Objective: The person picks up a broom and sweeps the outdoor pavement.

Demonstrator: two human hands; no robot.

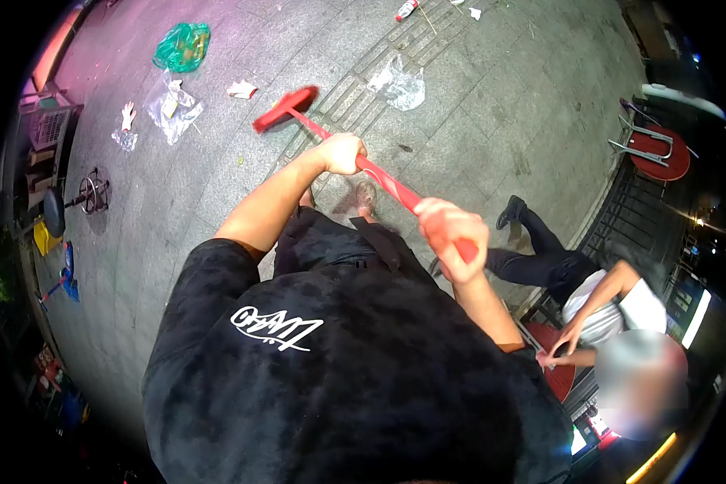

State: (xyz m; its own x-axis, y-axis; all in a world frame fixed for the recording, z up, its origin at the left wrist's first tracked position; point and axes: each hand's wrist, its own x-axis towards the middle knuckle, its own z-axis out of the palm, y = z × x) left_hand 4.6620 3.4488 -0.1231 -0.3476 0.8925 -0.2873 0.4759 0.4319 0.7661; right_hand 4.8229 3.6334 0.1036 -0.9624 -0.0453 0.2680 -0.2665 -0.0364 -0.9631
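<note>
A red broom [389, 185] slants across the view in front of my body, its red head [286, 109] down on the grey pavement. Lower on the handle, my left hand [344, 153] is wrapped round the shaft. My right hand [453, 235] grips the top end, with the handle's tip showing past the fingers. Near the broom head lie a crumpled red-and-white item [242, 89] and a clear plastic bag [398, 84]. Farther left are a green plastic bag [182, 47] with something inside and another clear bag [172, 109].
A white glove [129, 116] lies at the left, near a wheeled stool [93, 192]. To my right, another person [597, 290] sits by a red table [558, 355]. A red folding stool [661, 153] stands by the railing. A red-and-white item [406, 10] lies far ahead.
</note>
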